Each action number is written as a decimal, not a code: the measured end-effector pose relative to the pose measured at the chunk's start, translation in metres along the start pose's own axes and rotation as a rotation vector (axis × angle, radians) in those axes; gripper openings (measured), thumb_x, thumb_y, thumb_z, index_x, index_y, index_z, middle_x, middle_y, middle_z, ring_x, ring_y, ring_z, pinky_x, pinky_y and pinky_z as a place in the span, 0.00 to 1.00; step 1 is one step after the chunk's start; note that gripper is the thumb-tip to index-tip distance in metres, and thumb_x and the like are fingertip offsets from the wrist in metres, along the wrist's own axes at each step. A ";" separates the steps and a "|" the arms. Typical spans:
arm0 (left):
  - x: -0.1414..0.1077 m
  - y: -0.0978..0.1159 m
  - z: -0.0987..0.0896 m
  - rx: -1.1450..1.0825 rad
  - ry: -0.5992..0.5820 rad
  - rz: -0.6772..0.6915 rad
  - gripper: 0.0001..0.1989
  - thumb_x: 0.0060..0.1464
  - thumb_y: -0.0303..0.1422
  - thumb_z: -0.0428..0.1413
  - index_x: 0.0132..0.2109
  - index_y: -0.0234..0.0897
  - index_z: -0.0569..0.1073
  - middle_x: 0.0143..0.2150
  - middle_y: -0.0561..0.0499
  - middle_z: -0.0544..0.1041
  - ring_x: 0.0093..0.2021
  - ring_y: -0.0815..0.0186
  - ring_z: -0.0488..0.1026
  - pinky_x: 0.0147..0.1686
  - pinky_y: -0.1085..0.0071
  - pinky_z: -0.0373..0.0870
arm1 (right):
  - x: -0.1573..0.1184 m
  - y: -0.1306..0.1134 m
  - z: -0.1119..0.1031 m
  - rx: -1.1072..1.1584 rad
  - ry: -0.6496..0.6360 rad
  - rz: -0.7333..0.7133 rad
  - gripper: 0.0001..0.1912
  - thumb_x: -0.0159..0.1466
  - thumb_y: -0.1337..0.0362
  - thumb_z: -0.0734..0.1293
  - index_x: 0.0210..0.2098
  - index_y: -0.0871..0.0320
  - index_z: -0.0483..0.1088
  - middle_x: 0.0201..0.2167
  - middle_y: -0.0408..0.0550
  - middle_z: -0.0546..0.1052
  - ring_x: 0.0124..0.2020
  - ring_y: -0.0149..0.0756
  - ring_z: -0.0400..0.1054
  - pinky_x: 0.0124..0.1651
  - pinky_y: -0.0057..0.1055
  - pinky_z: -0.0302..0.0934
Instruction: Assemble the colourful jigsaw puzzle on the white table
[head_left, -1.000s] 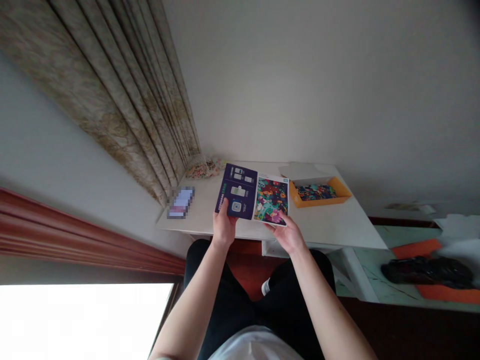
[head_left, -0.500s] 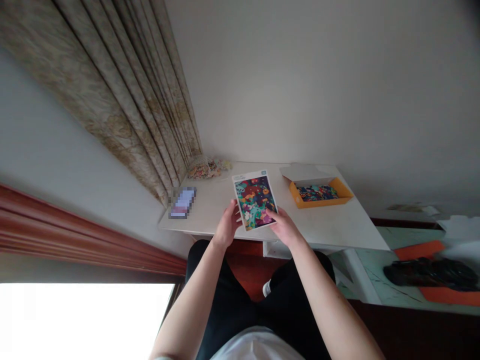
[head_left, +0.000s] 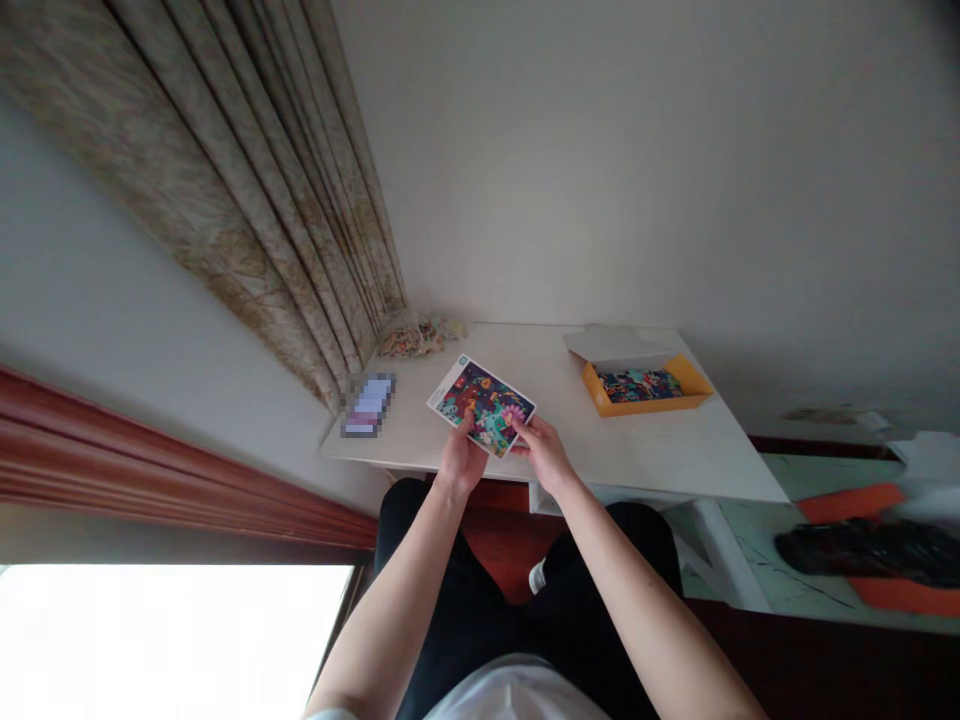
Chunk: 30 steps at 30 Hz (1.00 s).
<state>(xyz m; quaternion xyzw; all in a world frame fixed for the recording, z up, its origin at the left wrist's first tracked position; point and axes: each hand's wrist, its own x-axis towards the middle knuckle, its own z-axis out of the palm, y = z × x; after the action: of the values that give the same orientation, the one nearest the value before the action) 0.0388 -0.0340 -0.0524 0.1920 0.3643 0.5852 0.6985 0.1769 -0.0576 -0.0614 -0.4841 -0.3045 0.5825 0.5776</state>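
Observation:
Both my hands hold a colourful illustrated card with a white border, tilted above the white table. My left hand grips its lower left edge, and my right hand pinches its lower right edge. The card's picture is busy with flowers and creatures in teal, red and purple. Its back is hidden. To the right stands an orange cardboard box full of multicoloured puzzle pieces, its white lid raised at the back.
A phone with a pixelated screen lies at the table's left. A clear bag of small colourful items sits in the far corner by a beige curtain. Dark objects lie on orange mats on the floor at right.
The folded-open leaflet with its dark purple panel has closed to a single picture card. The card has turned clockwise, now lying tilted and further left, with both hands still on it.

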 end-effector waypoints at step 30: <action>0.057 0.050 -0.083 2.048 0.060 0.371 0.31 0.70 0.45 0.48 0.75 0.43 0.62 0.78 0.38 0.55 0.78 0.41 0.50 0.72 0.33 0.38 | 0.045 0.036 0.084 -1.517 -0.151 -0.402 0.20 0.74 0.61 0.61 0.63 0.53 0.72 0.51 0.57 0.80 0.52 0.48 0.72 0.55 0.40 0.61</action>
<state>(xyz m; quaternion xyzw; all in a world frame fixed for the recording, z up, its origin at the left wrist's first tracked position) -0.0527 0.0198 -0.0887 0.7314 0.6686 0.0988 0.0909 0.0928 -0.0023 -0.0744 -0.6408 -0.7390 0.1313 0.1615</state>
